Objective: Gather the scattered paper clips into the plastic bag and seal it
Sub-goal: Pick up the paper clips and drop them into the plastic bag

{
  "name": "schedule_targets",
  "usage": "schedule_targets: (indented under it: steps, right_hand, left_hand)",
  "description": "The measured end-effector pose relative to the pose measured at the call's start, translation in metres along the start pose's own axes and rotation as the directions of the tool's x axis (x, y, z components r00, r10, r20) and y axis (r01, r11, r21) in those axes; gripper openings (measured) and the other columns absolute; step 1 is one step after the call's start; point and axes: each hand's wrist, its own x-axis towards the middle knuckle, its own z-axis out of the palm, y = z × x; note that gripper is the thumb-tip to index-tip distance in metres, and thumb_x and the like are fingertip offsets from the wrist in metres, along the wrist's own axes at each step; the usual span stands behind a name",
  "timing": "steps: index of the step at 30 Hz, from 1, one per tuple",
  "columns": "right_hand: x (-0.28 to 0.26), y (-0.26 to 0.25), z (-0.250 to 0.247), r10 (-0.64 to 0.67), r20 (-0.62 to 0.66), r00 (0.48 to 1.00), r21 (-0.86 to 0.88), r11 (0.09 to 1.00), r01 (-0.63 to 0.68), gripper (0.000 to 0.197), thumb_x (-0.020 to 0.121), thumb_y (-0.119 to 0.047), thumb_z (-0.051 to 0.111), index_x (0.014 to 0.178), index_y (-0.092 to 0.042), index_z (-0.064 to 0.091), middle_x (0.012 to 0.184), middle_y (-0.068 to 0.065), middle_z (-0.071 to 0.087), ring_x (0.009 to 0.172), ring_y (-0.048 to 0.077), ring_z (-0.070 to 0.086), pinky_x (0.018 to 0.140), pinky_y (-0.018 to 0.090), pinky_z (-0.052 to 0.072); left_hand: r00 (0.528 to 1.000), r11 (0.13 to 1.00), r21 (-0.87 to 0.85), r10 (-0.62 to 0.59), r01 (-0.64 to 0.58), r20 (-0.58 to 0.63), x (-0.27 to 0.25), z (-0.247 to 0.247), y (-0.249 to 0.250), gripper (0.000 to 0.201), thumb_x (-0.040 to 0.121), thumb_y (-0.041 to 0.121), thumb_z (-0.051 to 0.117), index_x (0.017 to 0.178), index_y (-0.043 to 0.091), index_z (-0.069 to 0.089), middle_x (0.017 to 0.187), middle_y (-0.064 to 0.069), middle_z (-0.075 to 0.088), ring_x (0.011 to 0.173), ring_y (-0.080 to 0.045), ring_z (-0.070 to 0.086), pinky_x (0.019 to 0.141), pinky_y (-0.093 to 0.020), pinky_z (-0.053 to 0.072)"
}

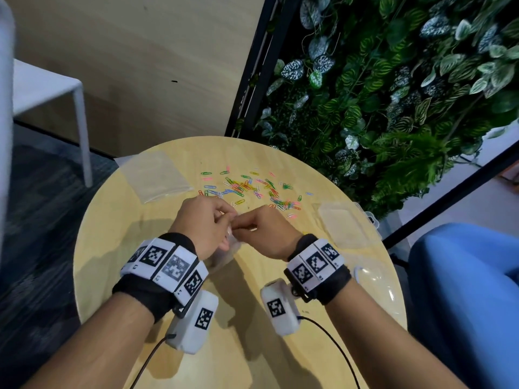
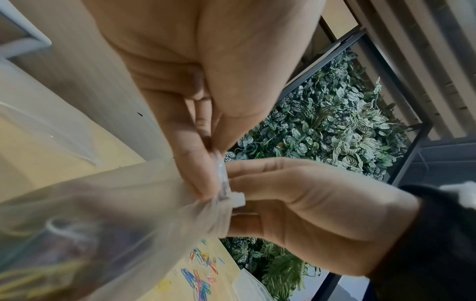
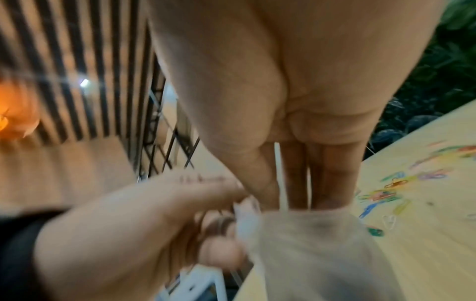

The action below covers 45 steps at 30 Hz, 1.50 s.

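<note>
A clear plastic bag (image 1: 222,258) hangs between my two hands above the round wooden table (image 1: 112,248). My left hand (image 1: 224,220) pinches the bag's top edge, its thumb and fingers (image 2: 198,175) pressed together on the strip. Close beside it, my right hand (image 1: 242,224) pinches the same edge, thumb against fingertips (image 3: 296,195), by a small white piece (image 2: 238,200). Blurred coloured clips (image 2: 43,272) show inside the bag (image 2: 108,207). Several coloured paper clips (image 1: 247,189) lie scattered on the table beyond my hands.
A second flat clear bag (image 1: 158,175) lies at the table's far left. A clear plastic box (image 1: 344,224) sits at the right edge, and a clear lid (image 1: 376,279) lies nearer me. A plant wall (image 1: 393,94) stands behind; a blue chair (image 1: 463,290) is at right.
</note>
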Motion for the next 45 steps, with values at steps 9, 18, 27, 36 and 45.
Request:
schedule_targets:
  steps: [9,18,27,36,45]
  right_hand:
    - [-0.002,0.102,-0.036,0.545,-0.212,0.811,0.053,0.835,-0.547,0.046,0.092,-0.030,0.060,0.135,-0.017,0.053,0.140,0.009,0.053,0.120,0.028,0.056,0.097,0.036,0.046]
    - [0.025,0.132,0.016,0.783,-0.173,0.598,-0.328,0.527,-0.784,0.042,0.095,-0.036,0.040,0.122,-0.007,0.054,0.125,0.016,0.052,0.118,0.040,0.048,0.104,0.049,0.039]
    - [0.046,0.102,0.034,0.579,-0.103,0.809,-0.331,0.747,-0.577,0.033,0.094,-0.031,0.040,0.121,-0.014,0.046,0.115,0.019,0.051,0.102,0.038,0.054,0.073,0.037,0.048]
    - [0.024,0.084,0.023,0.550,-0.183,0.815,-0.402,0.715,-0.572,0.014,0.084,-0.001,0.050,0.071,0.000,0.055,0.063,0.008,0.048,0.068,0.029,0.053,0.061,0.029,0.045]
    - [-0.006,0.124,-0.020,0.737,0.068,0.673,0.830,0.333,-0.448,0.009,0.090,-0.009,0.063,0.084,-0.003,0.068,0.076,0.009,0.072,0.060,0.016,0.071,0.065,0.027,0.059]
  left_hand:
    - [0.999,1.000,-0.028,-0.015,0.014,-0.045,0.000,-0.008,-0.002,0.014,0.094,0.009,0.061,0.088,0.015,0.072,0.062,-0.001,0.069,0.040,-0.005,0.063,0.041,-0.006,0.043]
    - [0.999,0.999,-0.026,-0.029,0.028,-0.029,0.003,-0.013,-0.006,0.013,0.094,0.010,0.060,0.093,0.013,0.073,0.066,-0.008,0.072,0.047,-0.019,0.070,0.052,-0.023,0.059]
    - [1.000,1.000,-0.021,-0.020,0.020,-0.012,0.004,-0.010,-0.005,0.014,0.095,0.009,0.059,0.094,0.012,0.072,0.066,-0.012,0.073,0.045,-0.018,0.068,0.045,-0.012,0.051]
    - [1.000,0.999,-0.042,-0.018,0.019,0.005,0.004,-0.007,-0.007,0.012,0.095,0.009,0.059,0.091,0.012,0.070,0.066,-0.013,0.073,0.048,-0.022,0.070,0.050,-0.025,0.058]
    - [1.000,1.000,-0.016,0.012,-0.012,-0.006,0.004,-0.004,-0.005,0.011,0.094,0.014,0.062,0.088,0.017,0.071,0.064,-0.011,0.073,0.046,-0.014,0.068,0.047,-0.006,0.046]
